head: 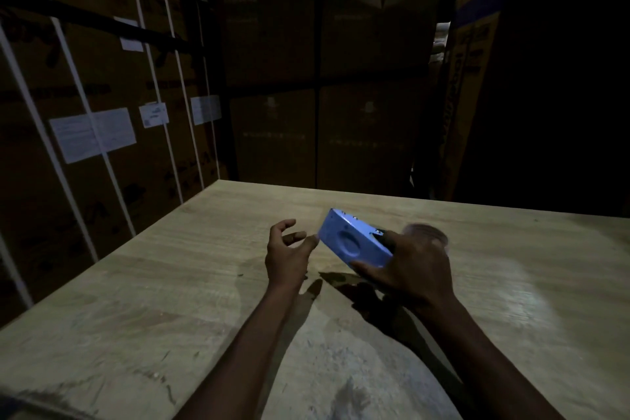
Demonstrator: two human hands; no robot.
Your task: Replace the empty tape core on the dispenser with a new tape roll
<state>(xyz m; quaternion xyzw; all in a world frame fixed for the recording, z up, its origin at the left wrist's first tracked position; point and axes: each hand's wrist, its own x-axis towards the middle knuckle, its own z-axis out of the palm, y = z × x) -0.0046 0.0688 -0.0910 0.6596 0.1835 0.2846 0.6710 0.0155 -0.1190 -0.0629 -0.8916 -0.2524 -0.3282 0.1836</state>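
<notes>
- Right hand [405, 266] is clamped on the blue tape dispenser [354, 239], thumb under its near edge, fingers over the far end; I'm holding it tilted, clear above the counter [170, 283].
- Left hand [289, 249] is empty, fingers curled loosely apart, fingertips just beside the dispenser's left end. Contact or not, I can't tell.
- Blurred roundish shape sits behind my right hand's knuckles. Could be the core or a roll on the dispenser, but it's too smeared to call.
- No new tape roll visible anywhere on the counter. Stacked cardboard boxes [272, 78] with white strapping fill the background; lighting is poor.
- My read on the step: early, orienting the dispenser to get at the spindle. I see no sign that the core is off.
- Next move probably calls for the left hand to brace the dispenser's body or pinch the core while the right hand steadies, then pull the core straight off its hub.
- Need to find the replacement roll first; it's out of view.
</notes>
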